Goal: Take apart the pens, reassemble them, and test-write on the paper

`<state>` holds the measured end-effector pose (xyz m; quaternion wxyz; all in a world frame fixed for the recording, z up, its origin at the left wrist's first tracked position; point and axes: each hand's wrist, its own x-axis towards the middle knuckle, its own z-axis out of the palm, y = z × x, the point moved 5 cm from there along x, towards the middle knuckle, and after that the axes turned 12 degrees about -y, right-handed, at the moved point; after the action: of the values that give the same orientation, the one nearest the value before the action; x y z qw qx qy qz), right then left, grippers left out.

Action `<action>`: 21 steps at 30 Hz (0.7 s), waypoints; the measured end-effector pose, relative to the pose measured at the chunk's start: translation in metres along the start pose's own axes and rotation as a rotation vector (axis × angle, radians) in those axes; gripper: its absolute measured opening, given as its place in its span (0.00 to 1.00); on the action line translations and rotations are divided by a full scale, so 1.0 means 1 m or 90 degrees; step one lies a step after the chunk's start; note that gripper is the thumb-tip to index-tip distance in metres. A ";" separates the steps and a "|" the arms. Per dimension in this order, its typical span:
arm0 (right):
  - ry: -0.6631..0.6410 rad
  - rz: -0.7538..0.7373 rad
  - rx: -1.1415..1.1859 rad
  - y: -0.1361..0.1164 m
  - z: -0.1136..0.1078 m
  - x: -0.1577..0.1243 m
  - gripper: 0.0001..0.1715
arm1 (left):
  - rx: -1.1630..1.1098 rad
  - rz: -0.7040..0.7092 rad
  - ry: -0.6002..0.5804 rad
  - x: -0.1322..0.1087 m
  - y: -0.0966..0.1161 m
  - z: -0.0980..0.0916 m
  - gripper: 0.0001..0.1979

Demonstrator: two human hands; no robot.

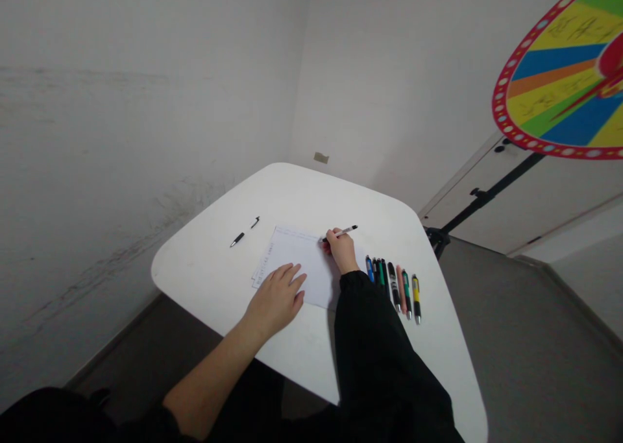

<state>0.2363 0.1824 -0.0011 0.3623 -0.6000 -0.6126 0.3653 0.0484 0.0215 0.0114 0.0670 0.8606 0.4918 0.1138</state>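
Note:
My right hand (341,250) is closed around a white pen (344,231), its tip touching the far right part of a sheet of white paper (300,260). The paper lies on a white table (292,196) and carries faint writing along its left and far edges. My left hand (276,298) rests flat on the paper's near left corner, fingers stretched out and slightly apart. A black sleeve covers my right arm.
A row of several pens (394,284) lies right of the paper. A black pen (237,239) and a small black cap (255,222) lie to the far left. A colourful prize wheel (564,73) on a black stand (481,196) stands at the right.

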 end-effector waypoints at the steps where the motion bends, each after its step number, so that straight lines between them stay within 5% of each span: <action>1: 0.006 0.002 0.005 0.001 0.000 0.000 0.13 | 0.000 0.000 0.001 0.000 0.000 0.000 0.21; 21: 0.012 0.011 0.029 0.000 -0.001 -0.002 0.12 | -0.012 0.005 0.019 0.000 -0.001 0.000 0.20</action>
<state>0.2371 0.1809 -0.0013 0.3785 -0.6005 -0.5952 0.3766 0.0475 0.0216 0.0112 0.0671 0.8602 0.4881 0.1317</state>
